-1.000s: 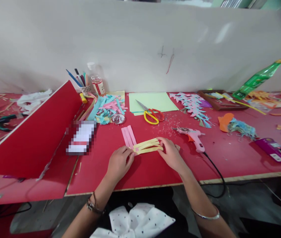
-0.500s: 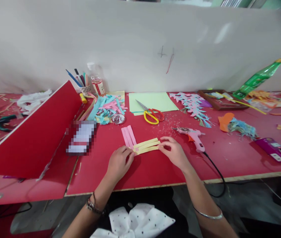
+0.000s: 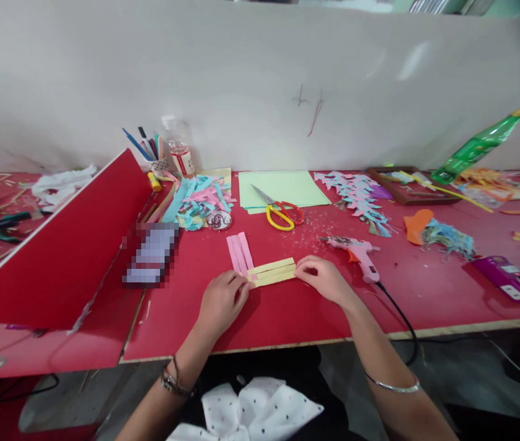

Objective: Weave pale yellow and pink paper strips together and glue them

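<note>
Yellow paper strips (image 3: 273, 271) lie side by side on the red tabletop, pointing right. Pink paper strips (image 3: 240, 252) run away from me and cross the yellow ones at their left end, where small pink and yellow squares show. My left hand (image 3: 223, 301) holds that crossed corner with thumb and fingertips, its fingers curled. At the other end, my right hand (image 3: 321, 278) pinches the tips of the yellow strips between thumb and fingers. A pink glue gun (image 3: 358, 252) lies right of my right hand, and scissors (image 3: 282, 214) with red and yellow handles lie beyond the strips.
Pale green paper (image 3: 319, 190) lies under the scissors' blades. A phone (image 3: 153, 254) and a leaning red board (image 3: 67, 251) are at left. Shredded paper (image 3: 195, 199) sits behind. A green bottle (image 3: 480, 147) leans at right, near a purple box (image 3: 510, 278).
My right hand has shifted slightly down and closer around the yellow strips' ends. Those strips, spread apart before, now lie flatter and closer together. My left hand has stayed in place.
</note>
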{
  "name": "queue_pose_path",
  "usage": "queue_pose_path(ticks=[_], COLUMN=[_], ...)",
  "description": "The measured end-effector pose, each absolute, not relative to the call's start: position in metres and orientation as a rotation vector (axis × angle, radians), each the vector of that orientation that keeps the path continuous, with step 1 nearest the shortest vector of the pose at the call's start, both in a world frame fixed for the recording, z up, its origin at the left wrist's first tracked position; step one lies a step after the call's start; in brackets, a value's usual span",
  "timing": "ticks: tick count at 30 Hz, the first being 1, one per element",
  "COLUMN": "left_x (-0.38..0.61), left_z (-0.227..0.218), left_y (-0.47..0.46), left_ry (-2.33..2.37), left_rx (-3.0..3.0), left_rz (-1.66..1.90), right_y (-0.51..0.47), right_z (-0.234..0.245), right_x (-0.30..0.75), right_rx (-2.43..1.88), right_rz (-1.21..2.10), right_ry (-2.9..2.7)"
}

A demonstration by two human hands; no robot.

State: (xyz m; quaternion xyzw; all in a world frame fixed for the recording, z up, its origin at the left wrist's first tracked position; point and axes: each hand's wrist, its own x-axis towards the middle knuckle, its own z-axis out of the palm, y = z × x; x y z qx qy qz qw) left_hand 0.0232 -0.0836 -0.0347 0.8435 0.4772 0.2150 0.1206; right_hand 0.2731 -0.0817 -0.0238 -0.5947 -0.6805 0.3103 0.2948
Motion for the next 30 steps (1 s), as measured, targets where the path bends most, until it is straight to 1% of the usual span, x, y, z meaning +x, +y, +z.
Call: queue_pose_path(ticks=[3, 5, 8, 9, 11, 14, 16, 19, 25, 30], left_x=[0.024, 0.024, 0.024, 0.024, 0.024, 0.025, 0.025, 0.025, 0.024, 0.027], left_z=[-0.033, -0.032, -0.031, -0.031, -0.032, -0.033, -0.033, -0.033, -0.032, -0.034], left_y=[-0.084, -0.084, -0.084, -0.084, -0.084, -0.084, -0.084, -0.085, -0.084, -0.086], left_ry=[1.398, 1.406, 1.400, 1.396, 1.392, 1.403, 1.400, 1.396, 1.403, 1.398], left_rx=[2.468, 2.470, 2.472, 2.471, 2.470, 2.483, 2.511, 2.561, 2.580, 2.623], left_rz=[0.627, 0.638, 0.631, 0.623, 0.602, 0.584, 0.571, 0.549, 0.542, 0.543], right_y=[-0.082, -0.085, -0.095, -0.099, -0.107, -0.117, -0.120, -0.121, -0.121, -0.123], right_z=[-0.024, -0.021, -0.014, -0.012, -0.010, -0.014, -0.019, -0.025, -0.026, -0.024], right_x=[0.272, 0.269, 0.261, 0.256, 0.243, 0.222, 0.212, 0.209, 0.216, 0.204], right_rx=[-1.647, -1.772, -1.878, -1.859, -1.772, -1.597, -1.568, -1.616, -1.752, -1.618], right_rz=[0.785, 0.568, 0.091, -0.014, -0.094, 0.007, 0.100, 0.141, 0.067, 0.124], right_ry=[-1.814, -1.753, -1.593, -1.596, -1.763, -2.190, -2.306, -2.309, -2.211, -2.323])
